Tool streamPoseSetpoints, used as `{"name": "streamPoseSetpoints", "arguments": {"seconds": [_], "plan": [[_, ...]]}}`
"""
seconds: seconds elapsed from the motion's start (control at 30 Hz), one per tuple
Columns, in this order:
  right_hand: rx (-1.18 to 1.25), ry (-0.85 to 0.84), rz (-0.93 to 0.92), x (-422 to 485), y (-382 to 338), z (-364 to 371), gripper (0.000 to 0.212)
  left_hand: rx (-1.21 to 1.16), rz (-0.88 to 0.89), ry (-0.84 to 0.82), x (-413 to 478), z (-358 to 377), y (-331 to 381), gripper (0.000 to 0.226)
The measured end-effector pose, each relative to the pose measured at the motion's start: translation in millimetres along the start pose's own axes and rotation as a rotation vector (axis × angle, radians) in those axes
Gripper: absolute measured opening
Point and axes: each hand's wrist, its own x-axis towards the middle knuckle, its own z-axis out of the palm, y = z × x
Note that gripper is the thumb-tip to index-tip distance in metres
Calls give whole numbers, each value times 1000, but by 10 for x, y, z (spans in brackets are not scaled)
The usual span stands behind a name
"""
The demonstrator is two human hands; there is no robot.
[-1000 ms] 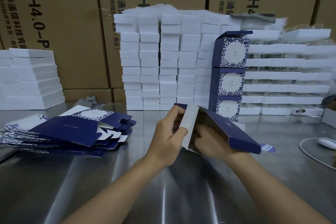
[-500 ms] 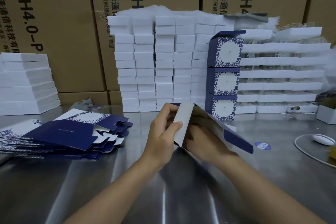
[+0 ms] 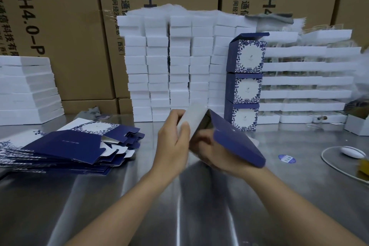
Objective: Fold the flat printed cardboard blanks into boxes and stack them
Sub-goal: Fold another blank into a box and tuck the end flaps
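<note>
Left hand (image 3: 173, 147) gripping blank (image 3: 236, 145) edge, right hand (image 3: 208, 151) beneath

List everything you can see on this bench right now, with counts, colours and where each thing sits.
half-folded blank: one, navy, held above the table centre
flat blanks: one fanned pile, navy and white, table left
folded boxes: three, blue-white, stacked behind centre-right
white blocks: many stacks, white, along the back
cartons: several, brown, rear wall
table: one, steel, foreground
left hand: grips the blank's white flap
right hand: holds the blank from beneath
</note>
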Motion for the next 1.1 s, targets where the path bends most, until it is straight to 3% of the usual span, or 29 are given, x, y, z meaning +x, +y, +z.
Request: {"name": "streamPoseSetpoints", "arguments": {"seconds": [0.2,0.3,0.53,0.83,0.9,0.97,1.1], "plan": [[428,274,43,119,-203,-348,27,108,-82,57,83,-126,-184,15],[528,366,84,146,-149,-478,35,127,-103,77,99,-152,-197,16],[510,379,92,146,-133,-396,38,98,-147,23,82,-123,-171,24],[359,466,154,175,-87,-190,14,129,-49,-102,-32,-30,-166,43],[323,429,204,190,-67,-166,22,120,-36,-101,-35,-21,-159,45],[495,362,280,176,-55,-121,34,105,-27,-105,-37,-19,-162,44],[711,298,309,197,-46,-67,23,105,-40,-139,-44,-3,-185,48]]}}
